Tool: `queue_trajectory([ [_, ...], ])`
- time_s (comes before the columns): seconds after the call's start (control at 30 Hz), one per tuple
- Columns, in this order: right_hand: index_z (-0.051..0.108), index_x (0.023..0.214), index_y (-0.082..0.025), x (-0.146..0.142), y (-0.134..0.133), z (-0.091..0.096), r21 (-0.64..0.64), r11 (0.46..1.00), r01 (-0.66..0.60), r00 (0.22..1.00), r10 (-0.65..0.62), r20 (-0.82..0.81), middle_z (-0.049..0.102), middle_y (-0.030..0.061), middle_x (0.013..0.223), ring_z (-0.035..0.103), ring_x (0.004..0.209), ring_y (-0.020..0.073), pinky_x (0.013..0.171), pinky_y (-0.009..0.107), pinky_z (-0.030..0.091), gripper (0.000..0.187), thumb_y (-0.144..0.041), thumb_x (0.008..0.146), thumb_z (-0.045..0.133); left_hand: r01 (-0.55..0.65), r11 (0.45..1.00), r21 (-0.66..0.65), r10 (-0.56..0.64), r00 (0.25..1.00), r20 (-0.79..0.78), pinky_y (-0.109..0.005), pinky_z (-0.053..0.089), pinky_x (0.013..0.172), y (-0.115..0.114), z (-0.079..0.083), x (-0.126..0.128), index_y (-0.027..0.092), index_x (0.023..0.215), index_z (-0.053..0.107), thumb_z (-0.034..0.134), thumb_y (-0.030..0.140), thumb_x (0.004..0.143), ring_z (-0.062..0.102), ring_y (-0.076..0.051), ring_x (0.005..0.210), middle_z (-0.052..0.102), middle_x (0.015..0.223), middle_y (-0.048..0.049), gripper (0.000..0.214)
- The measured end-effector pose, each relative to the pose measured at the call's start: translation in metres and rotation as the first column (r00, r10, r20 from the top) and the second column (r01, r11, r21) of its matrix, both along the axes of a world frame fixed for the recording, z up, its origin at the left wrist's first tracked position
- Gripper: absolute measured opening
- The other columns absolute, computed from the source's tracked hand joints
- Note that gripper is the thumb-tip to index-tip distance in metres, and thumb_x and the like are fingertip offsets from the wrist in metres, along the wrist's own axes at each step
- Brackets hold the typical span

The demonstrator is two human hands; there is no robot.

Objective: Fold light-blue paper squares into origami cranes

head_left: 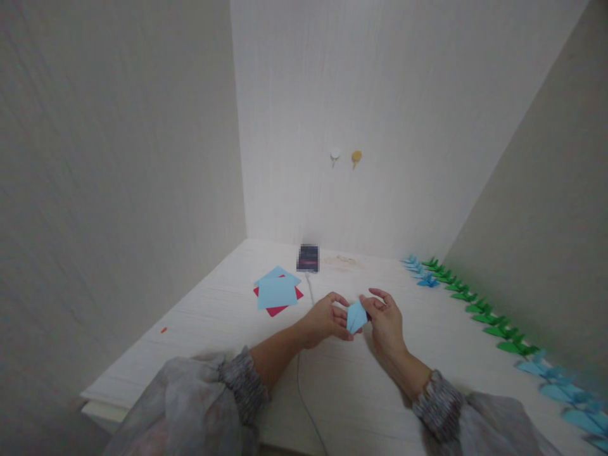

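Observation:
Between my two hands is a small piece of light blue origami paper (357, 317), folded into a kite-like shape with a crease down its middle. My left hand (327, 320) grips its left and lower edge, thumb near the bottom point. On the other side, my right hand (386, 320) pinches the upper right edge between thumb and fingers, the index finger raised. Both hands hold the paper just above the white table (228, 361). To the left of my left hand lie loose square sheets, light blue ones (277, 294) over red ones (276, 311).
Folded paper cranes, green (482, 308) and blue (563, 389), line the table's right side. A phone-like device (308, 258) stands at the back, its white cable (304, 396) running under my left forearm. An orange scrap (164, 330) lies left. Walls enclose the table; two hooks (356, 156) are on the back one.

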State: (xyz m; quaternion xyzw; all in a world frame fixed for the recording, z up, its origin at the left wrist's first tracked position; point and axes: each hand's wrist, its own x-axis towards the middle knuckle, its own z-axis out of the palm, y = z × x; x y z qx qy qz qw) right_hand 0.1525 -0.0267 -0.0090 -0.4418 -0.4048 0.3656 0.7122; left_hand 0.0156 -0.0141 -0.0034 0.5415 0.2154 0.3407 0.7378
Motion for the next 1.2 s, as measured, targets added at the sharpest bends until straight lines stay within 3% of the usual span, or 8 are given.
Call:
queue_trajectory([
  [0.37, 0.048, 0.083, -0.018, 0.011, 0.009, -0.001, 0.005, 0.997, 0.074, 0.997, -0.074, -0.015, 0.049, -0.0072, 0.048, 0.044, 0.042, 0.0072, 0.042, 0.019, 0.034, 0.030, -0.027, 0.059, 0.064, 0.055, 0.998, -0.038, -0.056, 0.998, -0.026, -0.035, 0.044, 0.061, -0.002, -0.005, -0.002, 0.018, 0.090, 0.031, 0.073, 0.011, 0.039, 0.060, -0.022, 0.070, 0.060, 0.069, -0.0044, 0.066],
  [0.53, 0.047, 0.084, -0.017, 0.008, 0.005, 0.001, 0.030, 0.998, 0.059, 0.996, -0.061, 0.068, 0.047, -0.0069, 0.048, 0.043, 0.043, 0.0071, 0.041, 0.018, 0.033, 0.029, -0.026, 0.062, 0.062, 0.020, 0.995, -0.103, -0.015, 0.999, 0.044, -0.036, 0.044, 0.066, 0.000, 0.000, -0.004, 0.019, 0.097, 0.033, 0.072, 0.008, 0.040, 0.057, -0.019, 0.076, 0.055, 0.084, -0.0055, 0.070],
  [0.7, 0.045, 0.085, -0.018, -0.005, -0.002, 0.002, 0.071, 0.997, -0.041, 0.988, 0.030, 0.150, 0.045, -0.0074, 0.049, 0.042, 0.044, 0.0072, 0.043, 0.019, 0.033, 0.027, -0.026, 0.064, 0.060, -0.128, 0.987, -0.095, 0.125, 0.991, -0.039, -0.032, 0.044, 0.058, -0.001, 0.002, -0.002, 0.017, 0.098, 0.034, 0.065, 0.028, 0.055, 0.057, -0.015, 0.065, 0.055, 0.075, -0.0041, 0.054],
  [0.8, 0.044, 0.085, -0.019, -0.011, -0.003, 0.002, 0.056, 0.993, -0.101, 0.978, 0.088, 0.191, 0.045, -0.0070, 0.051, 0.043, 0.046, 0.0080, 0.045, 0.019, 0.034, 0.025, -0.027, 0.066, 0.058, -0.148, 0.989, -0.027, 0.144, 0.984, -0.108, -0.029, 0.043, 0.052, 0.000, 0.000, 0.000, 0.017, 0.099, 0.032, 0.068, 0.027, 0.050, 0.057, -0.016, 0.058, 0.055, 0.066, -0.0007, 0.062],
  [0.93, 0.046, 0.082, -0.019, -0.012, -0.003, 0.002, 0.001, 0.988, -0.155, 0.964, 0.151, 0.217, 0.047, -0.0049, 0.052, 0.045, 0.047, 0.0102, 0.046, 0.021, 0.036, 0.019, -0.034, 0.071, 0.050, -0.226, 0.973, 0.045, 0.228, 0.971, -0.066, -0.025, 0.042, 0.050, 0.003, -0.001, -0.002, 0.018, 0.096, 0.033, 0.068, 0.026, 0.049, 0.058, -0.017, 0.057, 0.055, 0.063, 0.0007, 0.059],
  [1.1, 0.047, 0.060, -0.017, -0.013, -0.006, 0.001, -0.143, 0.942, -0.302, 0.865, 0.334, 0.374, 0.046, -0.0032, 0.048, 0.042, 0.044, 0.0095, 0.043, 0.021, 0.033, 0.023, -0.038, 0.069, 0.050, -0.336, 0.937, 0.089, 0.340, 0.940, -0.025, -0.019, 0.038, 0.047, 0.005, 0.001, -0.005, 0.017, 0.089, 0.036, 0.065, 0.026, 0.053, 0.053, -0.010, 0.050, 0.053, 0.058, 0.0033, 0.047],
  [1.2, 0.046, 0.056, -0.018, -0.015, -0.008, -0.002, -0.179, 0.937, -0.299, 0.842, 0.347, 0.413, 0.043, -0.0045, 0.043, 0.038, 0.039, 0.0081, 0.039, 0.020, 0.029, 0.025, -0.039, 0.068, 0.050, -0.347, 0.934, 0.083, 0.348, 0.937, -0.001, -0.018, 0.037, 0.045, 0.005, 0.000, -0.006, 0.016, 0.087, 0.036, 0.064, 0.023, 0.053, 0.050, -0.008, 0.046, 0.052, 0.057, 0.0039, 0.045],
])
